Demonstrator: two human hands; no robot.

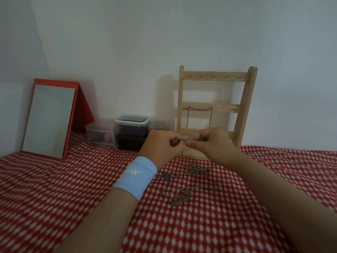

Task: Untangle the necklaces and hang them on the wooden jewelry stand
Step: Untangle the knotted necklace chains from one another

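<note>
A wooden jewelry stand (215,108) leans against the wall, with one chain necklace (199,114) hanging from its middle bar. In front of it my left hand (162,148) and my right hand (209,143) meet, each pinching the end of a thin chain (182,159) that hangs down to the cloth. On the red checked cloth lie tangled necklaces (182,190), one with a flower-shaped pendant (196,169). A light blue wristband (135,177) sits on my left wrist.
A red-framed mirror (51,117) stands at the left against the wall. Clear plastic boxes (131,128) with dark contents are stacked between mirror and stand. The red checked cloth (54,198) covers the whole surface.
</note>
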